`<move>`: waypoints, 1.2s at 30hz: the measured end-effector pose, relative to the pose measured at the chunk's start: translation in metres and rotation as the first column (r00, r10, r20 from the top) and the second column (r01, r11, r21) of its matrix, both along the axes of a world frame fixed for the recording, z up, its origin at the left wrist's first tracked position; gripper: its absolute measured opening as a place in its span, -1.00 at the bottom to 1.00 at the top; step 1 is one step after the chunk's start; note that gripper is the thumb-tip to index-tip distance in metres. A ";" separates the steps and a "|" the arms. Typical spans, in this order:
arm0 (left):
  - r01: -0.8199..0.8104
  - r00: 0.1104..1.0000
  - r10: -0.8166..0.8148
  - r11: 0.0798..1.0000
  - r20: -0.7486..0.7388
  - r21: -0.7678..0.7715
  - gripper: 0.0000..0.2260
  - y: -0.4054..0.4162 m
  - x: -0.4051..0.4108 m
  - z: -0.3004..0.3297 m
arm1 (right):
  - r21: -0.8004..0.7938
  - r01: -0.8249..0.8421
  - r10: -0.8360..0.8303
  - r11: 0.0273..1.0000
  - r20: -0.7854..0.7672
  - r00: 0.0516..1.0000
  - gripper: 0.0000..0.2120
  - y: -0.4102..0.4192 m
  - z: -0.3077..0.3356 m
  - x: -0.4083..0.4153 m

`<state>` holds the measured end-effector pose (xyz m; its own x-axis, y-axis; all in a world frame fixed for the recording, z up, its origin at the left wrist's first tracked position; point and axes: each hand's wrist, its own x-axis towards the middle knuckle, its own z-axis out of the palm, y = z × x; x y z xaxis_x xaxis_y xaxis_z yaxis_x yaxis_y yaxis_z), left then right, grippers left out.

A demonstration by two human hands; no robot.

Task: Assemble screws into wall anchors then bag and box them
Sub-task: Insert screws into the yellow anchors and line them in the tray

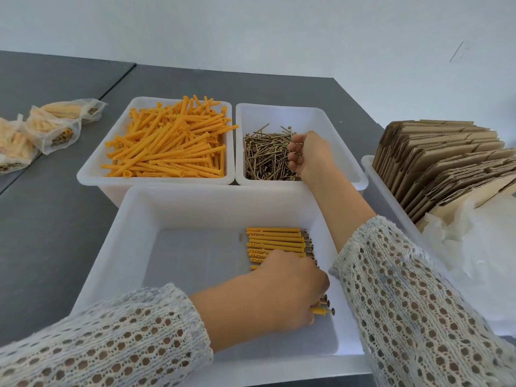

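now, right hand (pixel 305 155) fingers curled gripping screws (pixel 268 157), left hand (pixel 290 289) holding assembled anchors (pixel 276 241)

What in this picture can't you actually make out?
Head view:
- Left hand hides the row of filled anchors beneath it; the count is unknown.
- Right hand's fingers curl into the screws; whether they grip any is hidden.
- Bags are cut off by the left edge.
- Cardboard runs past the right edge.
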<state>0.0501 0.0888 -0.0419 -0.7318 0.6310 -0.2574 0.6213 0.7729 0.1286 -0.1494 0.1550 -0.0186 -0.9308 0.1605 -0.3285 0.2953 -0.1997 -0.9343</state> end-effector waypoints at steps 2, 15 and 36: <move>0.001 1.000 -0.001 1.000 -0.013 0.001 -0.83 0.001 -0.001 -0.002 | 0.006 -0.003 0.003 1.000 0.002 1.000 -0.75 0.000 0.000 0.000; -0.174 0.936 0.269 0.914 -0.226 0.367 -0.81 -0.022 -0.037 0.017 | 0.383 -0.107 0.157 0.918 -0.101 0.982 -0.76 -0.009 -0.008 -0.001; -0.471 0.536 0.726 0.681 -0.432 0.560 -0.81 -0.108 -0.096 0.016 | 0.917 -0.301 0.508 0.263 0.134 0.851 -0.70 -0.016 -0.021 0.003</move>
